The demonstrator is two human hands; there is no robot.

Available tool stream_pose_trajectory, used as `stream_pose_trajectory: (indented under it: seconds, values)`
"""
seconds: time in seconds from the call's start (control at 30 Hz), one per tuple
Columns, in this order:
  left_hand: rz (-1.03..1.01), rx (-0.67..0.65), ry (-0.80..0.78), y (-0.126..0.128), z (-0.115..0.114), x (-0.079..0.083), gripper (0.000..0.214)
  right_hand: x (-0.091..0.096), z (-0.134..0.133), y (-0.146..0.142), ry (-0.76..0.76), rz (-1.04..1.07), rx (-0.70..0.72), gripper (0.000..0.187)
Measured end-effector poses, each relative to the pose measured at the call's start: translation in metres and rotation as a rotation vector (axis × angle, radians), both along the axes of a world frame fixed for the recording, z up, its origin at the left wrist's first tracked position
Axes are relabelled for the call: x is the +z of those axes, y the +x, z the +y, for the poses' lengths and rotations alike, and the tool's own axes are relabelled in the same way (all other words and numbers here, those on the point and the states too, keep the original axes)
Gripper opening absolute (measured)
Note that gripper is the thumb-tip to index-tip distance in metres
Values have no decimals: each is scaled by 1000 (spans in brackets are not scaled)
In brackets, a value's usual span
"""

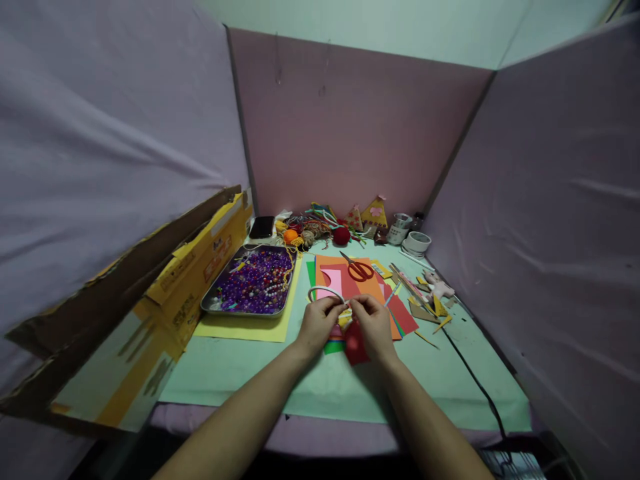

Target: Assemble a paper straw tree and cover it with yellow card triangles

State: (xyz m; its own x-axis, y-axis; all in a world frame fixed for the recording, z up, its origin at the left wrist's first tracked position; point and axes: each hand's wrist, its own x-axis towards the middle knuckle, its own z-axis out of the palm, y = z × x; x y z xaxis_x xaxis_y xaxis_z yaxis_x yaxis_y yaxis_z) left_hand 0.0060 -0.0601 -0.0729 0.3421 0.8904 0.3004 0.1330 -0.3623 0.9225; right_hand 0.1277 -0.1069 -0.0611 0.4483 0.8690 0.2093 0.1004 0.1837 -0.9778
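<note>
My left hand (320, 321) and my right hand (371, 323) meet over a stack of coloured paper sheets (373, 288) on the table. Both are closed in a pinch on a thin white strip (323, 291) that loops up and to the left from my left fingers. A small yellow piece shows between the two hands; what it is I cannot make out. A red paper piece (356, 348) lies under my right hand. Red-handled scissors (357, 268) rest on the orange sheet just beyond my hands.
A metal tray of purple beads (253, 283) sits on a yellow sheet at left, beside an open cardboard box (165, 293). Yarn, paper triangles and tape rolls (415, 241) line the back. A black cable (475, 380) runs along the right. Purple fabric walls enclose the table.
</note>
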Motion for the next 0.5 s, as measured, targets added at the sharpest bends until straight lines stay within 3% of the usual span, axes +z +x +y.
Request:
stream_pose_trajectory:
  seconds: [0.17, 0.3, 0.4, 0.5]
  values:
    - [223, 44, 330, -4, -4, 3, 24, -5, 1, 2, 5, 34, -5, 19]
    - [451, 154, 613, -7, -9, 8, 26, -5, 1, 1, 4, 69, 4, 20]
    - [553, 256, 755, -7, -14, 12, 25, -4, 0, -1, -10, 124, 42, 20]
    - [576, 277, 858, -7, -15, 14, 24, -3, -1, -3, -41, 228, 92, 19]
